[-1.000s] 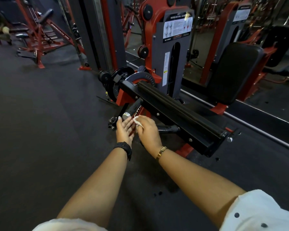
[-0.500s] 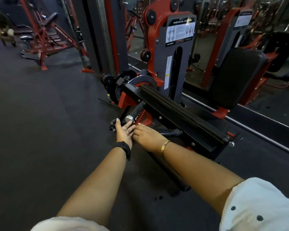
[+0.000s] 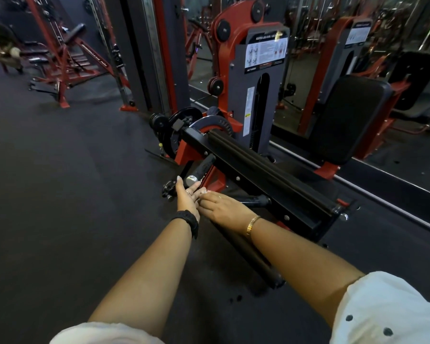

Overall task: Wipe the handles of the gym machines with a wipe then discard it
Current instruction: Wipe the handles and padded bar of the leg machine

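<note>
Now our hands meet just below the silver end cap of the black handle on the red leg-curl machine, in the middle of the frame. Our left hand lies with fingers straight, tips near the cap. Our right hand stretches flat toward it, touching the left fingers; whether it pinches anything we cannot tell. A pale bit where they meet may be the wipe. A second ago it stood up white between the hands, with the right knuckles raised. A second handle juts out just right of the right hand, under the long padded bar. Dark floor spreads wide to the left; the mirror bounds the upper right.
</note>
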Available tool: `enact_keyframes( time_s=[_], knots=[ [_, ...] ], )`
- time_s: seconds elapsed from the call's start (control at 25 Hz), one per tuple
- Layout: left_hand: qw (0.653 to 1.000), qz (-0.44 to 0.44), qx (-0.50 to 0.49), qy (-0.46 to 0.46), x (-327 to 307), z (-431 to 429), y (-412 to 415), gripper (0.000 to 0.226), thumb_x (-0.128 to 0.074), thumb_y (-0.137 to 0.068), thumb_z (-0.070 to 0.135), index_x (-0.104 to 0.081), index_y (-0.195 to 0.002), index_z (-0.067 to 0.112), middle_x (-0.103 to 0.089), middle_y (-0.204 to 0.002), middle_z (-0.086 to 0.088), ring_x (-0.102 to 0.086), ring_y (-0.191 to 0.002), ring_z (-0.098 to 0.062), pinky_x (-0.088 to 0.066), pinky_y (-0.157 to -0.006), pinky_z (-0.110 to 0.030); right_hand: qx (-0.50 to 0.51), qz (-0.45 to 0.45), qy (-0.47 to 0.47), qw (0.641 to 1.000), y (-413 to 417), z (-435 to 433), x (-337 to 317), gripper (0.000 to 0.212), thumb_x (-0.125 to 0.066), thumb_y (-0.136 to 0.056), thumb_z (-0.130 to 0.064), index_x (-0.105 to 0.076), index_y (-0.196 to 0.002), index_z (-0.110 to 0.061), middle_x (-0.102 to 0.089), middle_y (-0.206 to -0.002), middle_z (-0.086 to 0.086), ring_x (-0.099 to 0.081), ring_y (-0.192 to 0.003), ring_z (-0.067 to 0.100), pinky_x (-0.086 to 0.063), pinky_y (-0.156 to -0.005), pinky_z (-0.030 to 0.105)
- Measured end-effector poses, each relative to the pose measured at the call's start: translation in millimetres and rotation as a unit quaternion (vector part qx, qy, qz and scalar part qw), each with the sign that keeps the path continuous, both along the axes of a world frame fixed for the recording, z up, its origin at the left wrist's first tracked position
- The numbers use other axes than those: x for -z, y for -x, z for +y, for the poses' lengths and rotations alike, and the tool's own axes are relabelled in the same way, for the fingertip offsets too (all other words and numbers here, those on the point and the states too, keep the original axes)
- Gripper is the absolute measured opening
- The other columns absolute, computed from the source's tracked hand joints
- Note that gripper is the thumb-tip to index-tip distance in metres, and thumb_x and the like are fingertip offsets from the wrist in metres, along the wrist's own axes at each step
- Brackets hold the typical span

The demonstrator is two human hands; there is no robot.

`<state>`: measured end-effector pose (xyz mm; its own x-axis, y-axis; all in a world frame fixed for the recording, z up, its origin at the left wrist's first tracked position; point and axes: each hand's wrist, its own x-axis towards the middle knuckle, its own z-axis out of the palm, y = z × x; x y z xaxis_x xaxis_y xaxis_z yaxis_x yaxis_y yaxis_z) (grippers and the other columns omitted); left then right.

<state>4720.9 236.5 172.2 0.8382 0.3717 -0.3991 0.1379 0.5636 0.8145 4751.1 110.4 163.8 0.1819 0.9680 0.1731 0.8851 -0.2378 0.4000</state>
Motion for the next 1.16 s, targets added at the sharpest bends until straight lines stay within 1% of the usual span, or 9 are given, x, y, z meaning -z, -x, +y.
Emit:
enact_keyframes(
  time_s=[0.12, 0.28, 0.44, 0.64, 0.76, 0.84, 0.92, 1.0, 1.16],
  knots=[
    [1.000, -0.004, 0.009, -0.013, -0.6, -0.1, -1.3, 0.075, -0.022, -0.092, 0.067, -0.057, -0.128, 0.011, -0.058, -0.130, -0.014, -0.049, -0.126, -0.027, -0.034, -0.109, -0.037, 0.056, 0.096, -0.113, 0.987, -1.1, -11.9, 7.7, 0.056, -0.063, -0.081, -0.007, -0.048, -0.135, -0.009, -0.052, -0.135, 0.009, -0.046, -0.128, 0.023, -0.032, -0.110, 0.033],
    [0.998, -0.014, 0.034, -0.058, -5.6, -6.3, -3.2, 0.071, -0.021, -0.094, 0.065, -0.055, -0.130, 0.014, -0.051, -0.139, -0.012, -0.044, -0.131, -0.027, -0.035, -0.100, -0.034, 0.187, 0.382, -0.224, 0.877, -8.8, 4.5, -2.6, 0.040, -0.047, -0.088, -0.008, -0.054, -0.127, -0.014, -0.058, -0.123, 0.007, -0.051, -0.113, 0.020, -0.040, -0.097, 0.031],
    [0.994, -0.020, 0.042, -0.095, -11.7, -16.5, -10.5, 0.068, -0.021, -0.094, 0.064, -0.060, -0.122, 0.016, -0.056, -0.134, -0.012, -0.043, -0.131, -0.026, -0.025, -0.114, -0.045, 0.260, 0.493, -0.166, 0.813, -35.8, -5.8, -23.5, 0.032, -0.040, -0.093, -0.007, -0.066, -0.109, -0.014, -0.064, -0.112, 0.008, -0.057, -0.096, 0.018, -0.039, -0.079, 0.025],
    [0.988, -0.004, 0.069, -0.140, -10.5, -18.4, -10.9, 0.058, -0.023, -0.097, 0.057, -0.060, -0.118, 0.017, -0.056, -0.134, -0.013, -0.047, -0.126, -0.020, -0.028, -0.106, -0.036, 0.408, 0.353, -0.062, 0.840, -54.2, -49.8, -21.8, 0.028, -0.045, -0.091, -0.013, -0.066, -0.109, -0.017, -0.064, -0.110, 0.009, -0.060, -0.098, 0.025, -0.048, -0.085, 0.034],
    [0.978, -0.002, 0.095, -0.187, -5.0, -21.1, -11.0, 0.056, -0.029, -0.097, 0.054, -0.063, -0.113, 0.013, -0.060, -0.127, -0.013, -0.054, -0.121, -0.022, -0.032, -0.110, -0.039, 0.369, 0.373, -0.134, 0.841, -32.5, -18.4, -19.5, 0.028, -0.044, -0.094, -0.016, -0.063, -0.114, -0.014, -0.064, -0.110, 0.011, -0.061, -0.099, 0.028, -0.049, -0.080, 0.034],
    [0.969, -0.004, 0.091, -0.230, -0.3, -20.4, -9.1, 0.059, -0.031, -0.098, 0.053, -0.066, -0.112, 0.009, -0.064, -0.121, -0.009, -0.059, -0.108, -0.013, -0.039, -0.097, -0.026, 0.290, 0.363, -0.186, 0.866, -14.5, -2.8, -7.1, 0.033, -0.043, -0.093, -0.011, -0.058, -0.123, -0.012, -0.062, -0.117, 0.012, -0.058, -0.107, 0.028, -0.047, -0.090, 0.037],
    [0.962, -0.009, 0.094, -0.257, 3.1, -19.1, -6.8, 0.058, -0.030, -0.098, 0.053, -0.068, -0.110, 0.011, -0.066, -0.118, -0.005, -0.060, -0.104, -0.008, -0.038, -0.089, -0.021, 0.223, 0.236, -0.192, 0.926, -1.9, -17.8, 12.9, 0.047, -0.045, -0.092, -0.004, -0.043, -0.139, -0.008, -0.049, -0.137, 0.015, -0.045, -0.128, 0.030, -0.033, -0.109, 0.036],
    [0.955, -0.011, 0.098, -0.279, 5.7, -18.9, -5.9, 0.056, -0.030, -0.097, 0.056, -0.069, -0.105, 0.017, -0.067, -0.115, 0.000, -0.059, -0.111, -0.011, -0.037, -0.101, -0.029, 0.206, 0.099, -0.139, 0.964, -2.0, -56.1, 32.4, 0.059, -0.036, -0.091, 0.001, -0.021, -0.147, -0.002, -0.028, -0.152, 0.019, -0.026, -0.141, 0.032, -0.018, -0.117, 0.038],
    [0.948, -0.010, 0.083, -0.306, 7.4, -21.9, -3.9, 0.054, -0.032, -0.091, 0.063, -0.072, -0.094, 0.026, -0.069, -0.104, 0.010, -0.059, -0.109, -0.009, -0.032, -0.108, -0.036, 0.371, 0.019, -0.114, 0.921, -2.3, -101.9, 51.2, 0.063, -0.035, -0.090, 0.003, -0.008, -0.147, 0.004, -0.018, -0.154, 0.024, -0.020, -0.143, 0.032, -0.004, -0.119, 0.044]
  ],
)
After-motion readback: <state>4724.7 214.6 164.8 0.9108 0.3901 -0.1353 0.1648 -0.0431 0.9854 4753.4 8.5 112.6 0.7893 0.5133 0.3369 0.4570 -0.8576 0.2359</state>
